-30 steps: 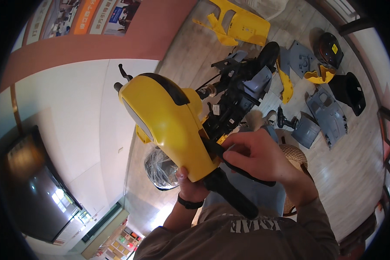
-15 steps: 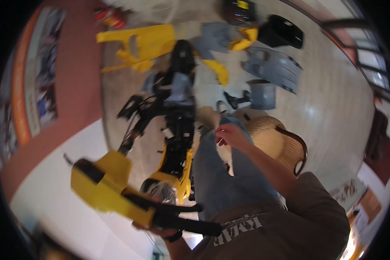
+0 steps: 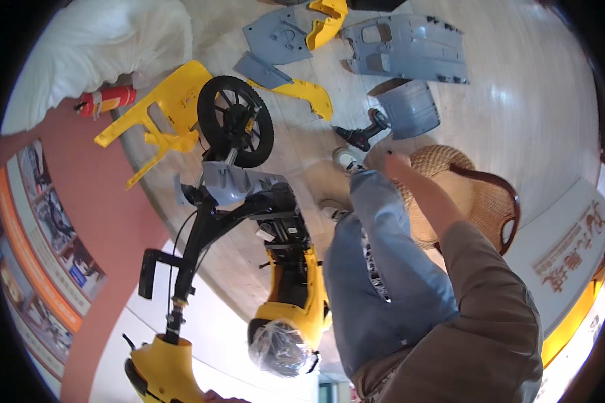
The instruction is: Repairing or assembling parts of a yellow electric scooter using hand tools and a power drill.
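- Drill [image 3: 360, 138]: near, up-left of my right hand [image 3: 399, 166], roughly crosswise; right's nearer.
- Left hand [image 3: 220, 398]: lower edge, at yellow cover [image 3: 160, 369].
- Fingers: I can't tell, either hand.

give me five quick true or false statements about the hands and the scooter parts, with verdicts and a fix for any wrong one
1. The left hand shows at the lower edge, next to the yellow handlebar cover. True.
2. The right hand grips the black wheel. False: it is well apart from the wheel, by the woven chair.
3. The drill lies on the woven chair. False: it is on the floor, beside a curved grey panel.
4. Clear plastic covers something at the near end of the yellow body. True.
5. A red fire extinguisher is close to a large yellow panel. True.
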{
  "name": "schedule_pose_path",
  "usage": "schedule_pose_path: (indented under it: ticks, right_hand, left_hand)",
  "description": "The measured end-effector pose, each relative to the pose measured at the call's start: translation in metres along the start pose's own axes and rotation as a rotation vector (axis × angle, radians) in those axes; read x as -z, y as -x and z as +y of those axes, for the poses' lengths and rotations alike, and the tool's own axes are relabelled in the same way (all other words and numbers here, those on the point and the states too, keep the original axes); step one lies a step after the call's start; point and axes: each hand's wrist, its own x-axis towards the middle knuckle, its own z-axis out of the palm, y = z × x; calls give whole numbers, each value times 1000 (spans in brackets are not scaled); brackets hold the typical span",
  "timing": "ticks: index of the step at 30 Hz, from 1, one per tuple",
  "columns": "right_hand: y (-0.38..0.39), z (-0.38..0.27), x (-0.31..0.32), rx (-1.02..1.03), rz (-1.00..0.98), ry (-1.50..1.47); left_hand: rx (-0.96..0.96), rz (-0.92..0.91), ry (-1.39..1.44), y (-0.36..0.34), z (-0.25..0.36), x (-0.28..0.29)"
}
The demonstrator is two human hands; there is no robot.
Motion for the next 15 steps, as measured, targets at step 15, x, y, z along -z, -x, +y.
schedule_pose_path:
  ticks: [15]
  right_hand:
    - [-153,2,-111,-33,241,205]
  left_hand:
    - [447,11,-162,-145,4,73]
